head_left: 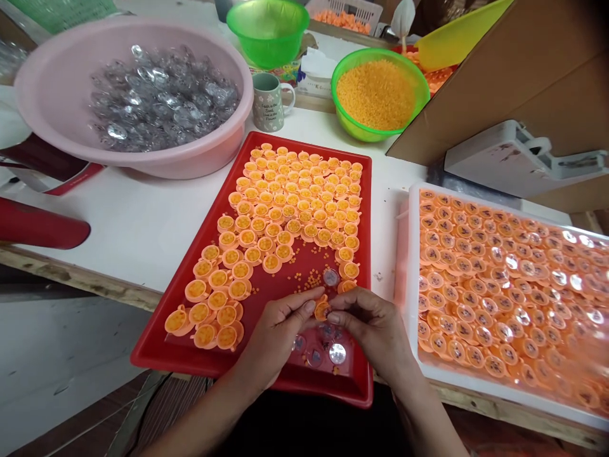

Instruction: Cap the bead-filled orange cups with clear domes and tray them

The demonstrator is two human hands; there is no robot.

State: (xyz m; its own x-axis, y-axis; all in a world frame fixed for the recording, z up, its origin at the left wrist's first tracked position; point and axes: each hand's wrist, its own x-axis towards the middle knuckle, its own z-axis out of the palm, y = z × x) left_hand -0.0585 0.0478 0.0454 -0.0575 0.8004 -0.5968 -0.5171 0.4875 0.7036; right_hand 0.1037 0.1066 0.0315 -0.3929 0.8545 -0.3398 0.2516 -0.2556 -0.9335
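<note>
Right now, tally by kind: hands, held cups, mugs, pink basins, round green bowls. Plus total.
Hands: 2
Held cup: 1
Mug: 1
Pink basin: 1
Round green bowls: 2
Total: 7

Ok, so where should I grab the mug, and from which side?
Probably by its handle, coming from the right with your right hand. The mug stands upright with the handle jutting out that way, while the basin crowds its left side.
</note>
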